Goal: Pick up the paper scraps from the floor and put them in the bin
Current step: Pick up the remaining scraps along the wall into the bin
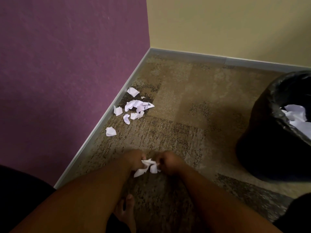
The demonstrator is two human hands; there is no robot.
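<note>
Several white paper scraps [134, 107] lie on the carpet close to the purple wall's baseboard, one scrap [110, 131] a little nearer to me. My left hand [134, 159] and my right hand [169, 163] are low over the carpet, side by side, both gripping a crumpled bunch of white paper [149, 167] between them. The bin [269, 132], lined with a black bag, stands at the right edge, and white paper [297, 116] lies inside it.
A purple wall [67, 64] on the left meets a yellow wall [227, 26] at a corner with a grey baseboard [101, 120]. My bare foot [126, 211] rests on the brown patterned carpet [193, 106] below my arms.
</note>
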